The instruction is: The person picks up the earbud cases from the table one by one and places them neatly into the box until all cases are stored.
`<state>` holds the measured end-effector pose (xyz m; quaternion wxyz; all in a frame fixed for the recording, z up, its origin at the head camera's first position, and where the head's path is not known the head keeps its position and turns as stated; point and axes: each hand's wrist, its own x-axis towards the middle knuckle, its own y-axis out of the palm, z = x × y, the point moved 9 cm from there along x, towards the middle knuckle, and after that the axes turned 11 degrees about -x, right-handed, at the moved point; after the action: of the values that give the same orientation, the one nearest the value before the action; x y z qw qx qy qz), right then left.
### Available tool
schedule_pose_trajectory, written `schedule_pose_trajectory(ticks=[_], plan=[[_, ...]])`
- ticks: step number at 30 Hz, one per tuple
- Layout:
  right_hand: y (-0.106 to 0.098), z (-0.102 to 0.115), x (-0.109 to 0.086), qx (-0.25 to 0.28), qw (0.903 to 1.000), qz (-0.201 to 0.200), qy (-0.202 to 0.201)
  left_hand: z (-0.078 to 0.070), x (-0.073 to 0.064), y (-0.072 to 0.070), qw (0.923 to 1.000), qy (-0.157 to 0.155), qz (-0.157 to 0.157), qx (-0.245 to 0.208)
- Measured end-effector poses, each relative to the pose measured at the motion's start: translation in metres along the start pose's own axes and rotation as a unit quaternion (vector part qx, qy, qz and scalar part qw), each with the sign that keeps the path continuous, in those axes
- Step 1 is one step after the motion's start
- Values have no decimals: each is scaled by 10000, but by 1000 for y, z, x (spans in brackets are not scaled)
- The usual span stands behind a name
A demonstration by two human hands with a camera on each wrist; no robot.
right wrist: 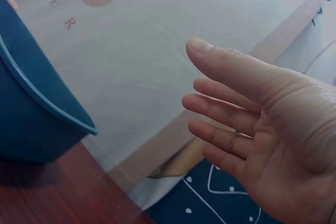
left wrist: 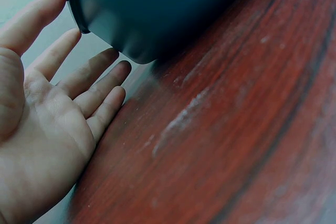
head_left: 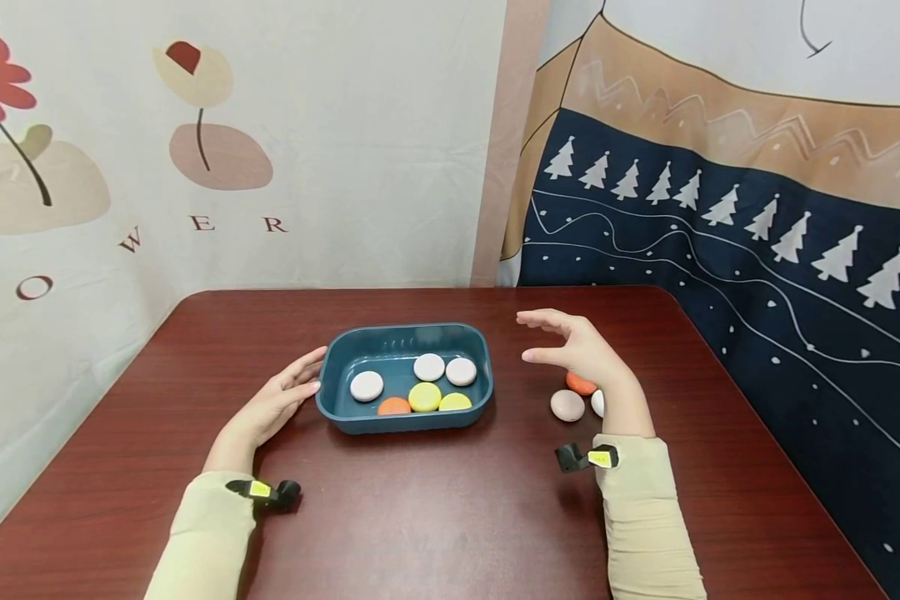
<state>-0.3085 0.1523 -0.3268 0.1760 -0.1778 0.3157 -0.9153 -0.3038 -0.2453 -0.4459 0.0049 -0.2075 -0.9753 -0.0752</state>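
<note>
A blue-green oblong tray stands on the table with several smooth round discs inside. They include a white disc at the left, a yellow disc and an orange disc. My left hand is at the tray's left end, fingertips right at its rim and side, fingers fairly straight; the tray wall shows close up in the left wrist view. My right hand hangs in the air right of the tray, fingers spread from the thumb, palm holding nothing.
Below my right hand lie a pale pinkish disc, an orange disc and a white disc, partly hidden by the wrist. The dark red table ends at a light printed curtain and a navy tree-patterned cloth.
</note>
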Motion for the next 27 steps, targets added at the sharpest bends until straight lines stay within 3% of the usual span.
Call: schedule_pose_trajectory(ticks=[7, 18, 24, 27], plan=[[-8, -24, -4, -17, 9999, -81, 100, 1, 0, -1, 9999, -90, -71, 49], [-15, -57, -14, -200, 9973, -53, 707, 0, 0, -2, 9999, -89, -114, 91], [-16, -69, -17, -147, 9965, -23, 821, 1, 0, -1, 9999, -66, -59, 96], [-16, -64, -21, -145, 9956, 21, 925, 1, 0, -1, 9999, -59, -62, 85]])
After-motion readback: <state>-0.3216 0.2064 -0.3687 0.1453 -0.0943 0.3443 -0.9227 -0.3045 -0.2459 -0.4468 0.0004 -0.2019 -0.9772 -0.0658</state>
